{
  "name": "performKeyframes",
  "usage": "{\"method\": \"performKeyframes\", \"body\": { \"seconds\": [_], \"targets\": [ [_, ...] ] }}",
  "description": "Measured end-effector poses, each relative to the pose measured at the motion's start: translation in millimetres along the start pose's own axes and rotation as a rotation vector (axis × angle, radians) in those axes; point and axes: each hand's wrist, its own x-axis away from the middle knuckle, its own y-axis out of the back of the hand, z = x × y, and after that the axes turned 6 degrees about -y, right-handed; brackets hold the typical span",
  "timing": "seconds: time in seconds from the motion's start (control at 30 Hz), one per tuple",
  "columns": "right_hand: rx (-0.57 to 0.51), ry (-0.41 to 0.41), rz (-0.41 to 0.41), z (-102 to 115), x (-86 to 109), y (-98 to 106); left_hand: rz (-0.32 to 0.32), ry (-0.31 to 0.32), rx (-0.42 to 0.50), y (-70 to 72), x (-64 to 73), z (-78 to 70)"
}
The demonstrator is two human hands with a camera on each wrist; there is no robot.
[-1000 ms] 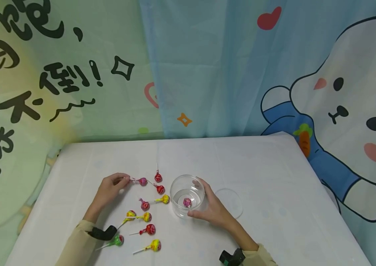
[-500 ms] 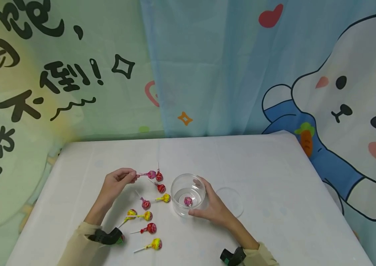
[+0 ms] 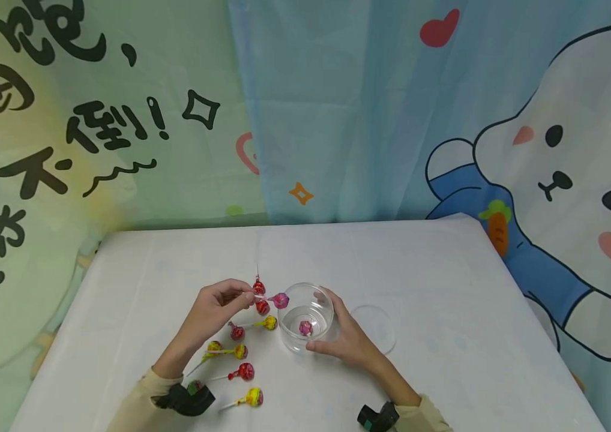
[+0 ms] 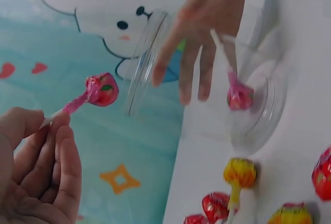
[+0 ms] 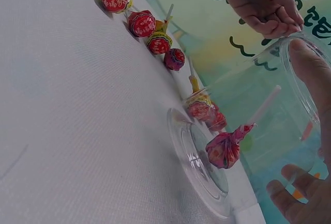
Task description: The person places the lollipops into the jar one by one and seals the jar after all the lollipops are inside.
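Note:
My left hand (image 3: 218, 309) pinches the white stick of a pink-wrapped lollipop (image 3: 281, 300). In the head view the candy end overlaps the left rim of a clear jar (image 3: 290, 324); in the left wrist view the candy (image 4: 102, 89) appears in front of the jar's mouth, outside it. The right hand (image 3: 350, 339) grips the jar from its right side, thumb to the near side and fingers to the far side. One pink lollipop (image 5: 223, 150) stands at the bottom of the upright jar, stick up.
Left of the jar lie several lollipops, among them a yellow one (image 3: 270, 323), a red one (image 3: 246, 371) and a nearer yellow one (image 3: 254, 396). A clear round lid (image 3: 394, 330) lies to the right. A printed curtain (image 3: 338, 120) hangs behind the white table (image 3: 446, 288).
My left hand has carried the pink lollipop rightward across the table, from beside the red lollipops to the jar's rim. The right hand and the jar have stayed in place.

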Motion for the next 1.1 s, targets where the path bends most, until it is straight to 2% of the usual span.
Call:
{"method": "performKeyframes", "body": {
  "seconds": [0.3,0.5,0.7,0.9,1.1],
  "targets": [
    [-0.015,-0.009,0.004,-2,0.5,-1,0.060,-0.049,0.022,-14.9,-0.3,-6.6],
    [-0.010,-0.020,0.009,-3,0.3,-2,0.092,-0.019,-0.007,-17.3,-3.5,-8.4],
    [-0.025,-0.016,0.007,-2,0.7,-3,0.075,0.000,-0.029,-14.5,-2.1,-3.5],
    [-0.031,0.026,0.005,-3,0.4,-2,0.055,-0.005,-0.027,-6.7,1.8,3.9],
    [-0.031,0.019,0.006,1,0.5,0,0.012,0.037,-0.022,1.7,14.1,13.4]
  ]
}}
